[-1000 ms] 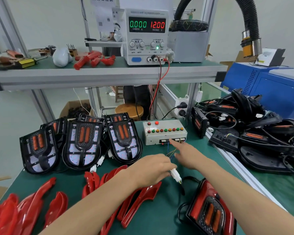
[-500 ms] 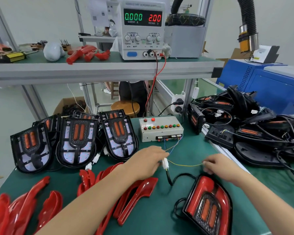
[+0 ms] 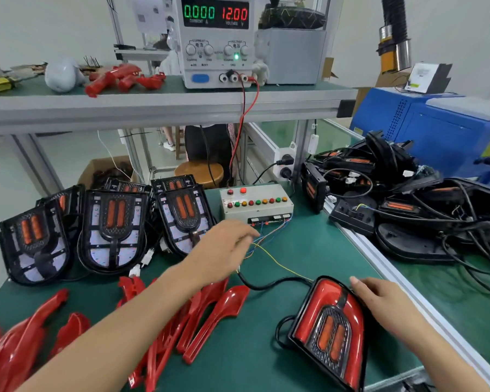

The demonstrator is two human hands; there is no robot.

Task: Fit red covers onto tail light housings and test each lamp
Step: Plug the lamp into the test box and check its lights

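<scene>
A tail light [image 3: 326, 321] with its red cover fitted lies on the green mat at the front right. My right hand [image 3: 379, 301] holds its upper right edge, thumb on the cover. Its black cable [image 3: 266, 284] runs left and disappears under my left hand [image 3: 227, 250], which is curled over the connector end, just in front of the test box [image 3: 255, 205]; the connector itself is hidden. Thin coloured wires run from my left fingers to the box. The lamp looks unlit.
Three bare black housings [image 3: 113, 230] lean at the back left, and loose red covers [image 3: 215, 315] lie across the front left. The power supply [image 3: 215, 38] on the shelf reads 0.000 A, 12.00 V. A tangled pile of black lamps [image 3: 408, 207] fills the right bench.
My right hand drew back from the test box's wires and came down onto the covered lamp. My left hand carried the connector forward, closer to the box.
</scene>
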